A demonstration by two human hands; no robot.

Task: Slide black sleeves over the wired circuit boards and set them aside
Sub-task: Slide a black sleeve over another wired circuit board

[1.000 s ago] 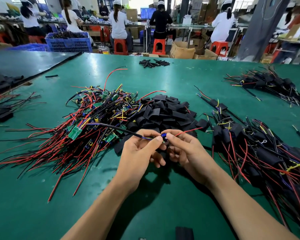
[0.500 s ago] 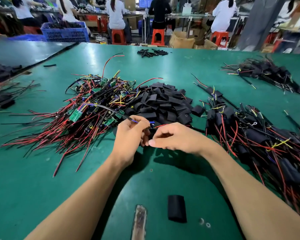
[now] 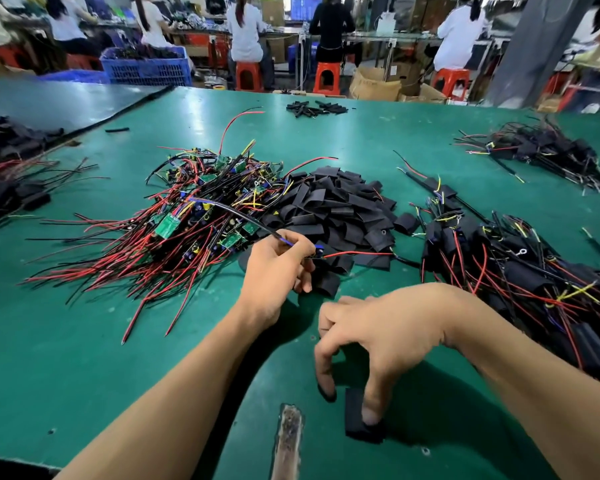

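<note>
My left hand (image 3: 278, 271) grips a wired circuit board (image 3: 317, 252) by its wires, in front of the heap of black sleeves (image 3: 336, 213); a red wire trails right from it. My right hand (image 3: 378, 341) is near the table's front edge, fingers curved down over a single black sleeve (image 3: 357, 424) lying flat, thumb and a fingertip touching it. A tangle of bare wired boards (image 3: 194, 223) lies to the left. Sleeved boards are piled at the right (image 3: 520, 265).
A worn strip (image 3: 286, 441) marks the green table (image 3: 84, 341) near the front edge. More sleeved bundles lie at the far right (image 3: 548, 150) and far left (image 3: 11, 188). Loose sleeves (image 3: 316, 108) sit at the back. People sit on red stools beyond.
My right hand left the board and came down toward me onto the lone sleeve near the front edge. My left hand keeps hold of the board's wires.
</note>
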